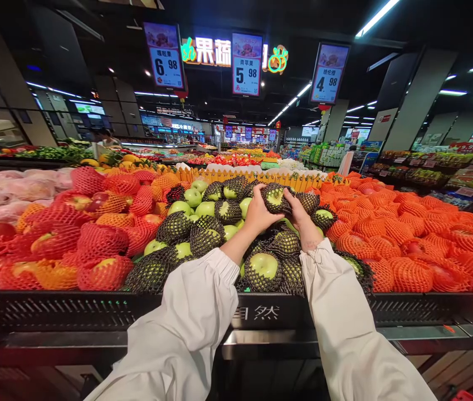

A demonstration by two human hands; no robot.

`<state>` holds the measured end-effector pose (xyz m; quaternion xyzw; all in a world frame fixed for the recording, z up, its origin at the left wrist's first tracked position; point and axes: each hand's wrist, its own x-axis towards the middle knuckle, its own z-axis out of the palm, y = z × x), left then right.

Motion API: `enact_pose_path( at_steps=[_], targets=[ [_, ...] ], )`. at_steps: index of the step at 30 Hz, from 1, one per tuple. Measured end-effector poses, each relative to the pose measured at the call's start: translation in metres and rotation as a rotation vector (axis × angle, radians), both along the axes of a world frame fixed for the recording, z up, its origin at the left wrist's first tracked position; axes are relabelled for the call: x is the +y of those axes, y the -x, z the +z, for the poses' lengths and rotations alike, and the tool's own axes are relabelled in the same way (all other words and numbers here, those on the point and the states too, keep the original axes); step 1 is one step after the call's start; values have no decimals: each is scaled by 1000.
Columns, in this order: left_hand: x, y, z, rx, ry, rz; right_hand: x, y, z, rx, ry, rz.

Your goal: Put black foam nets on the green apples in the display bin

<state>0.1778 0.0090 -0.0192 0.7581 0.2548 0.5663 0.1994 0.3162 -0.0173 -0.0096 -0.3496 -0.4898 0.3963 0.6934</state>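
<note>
Both of my hands grip one green apple (pixel 275 196) in a black foam net, held at the upper part of the green apple pile. My left hand (pixel 261 211) wraps its left side, and my right hand (pixel 298 211) closes round its right side. Some of the apple's bare green skin shows between the hands. Below my hands, another netted green apple (pixel 263 266) rests at the front of the pile. Bare green apples (pixel 205 209) and more black-netted ones lie to the left of my left hand.
Apples in red and yellow nets (pixel 103 239) are heaped on the left, fruit in orange nets (pixel 407 239) on the right. A black slatted edge (pixel 73 309) runs along the front of the display. Price signs (pixel 247 64) hang overhead. A small yellow fence (pixel 294 181) stands behind the apples.
</note>
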Motion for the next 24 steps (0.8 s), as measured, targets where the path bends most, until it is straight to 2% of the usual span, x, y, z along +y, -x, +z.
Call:
enact_pose_path(
  at_steps=[4, 10, 15, 19, 24],
  targets=[
    [-3, 1, 2, -103, 23, 100, -4, -2, 2, 56, 57, 40],
    [-4, -1, 2, -147, 91, 170, -1, -11, 4, 25, 27, -178],
    [-6, -1, 1, -72, -56, 74, 6, -15, 1, 127, -62, -326],
    [-6, 0, -2, 42, -157, -20, 9, -22, -2, 56, -150, -371],
    [-3, 0, -4, 104, -223, -56, 7, -23, 0, -29, -202, -402]
  ],
)
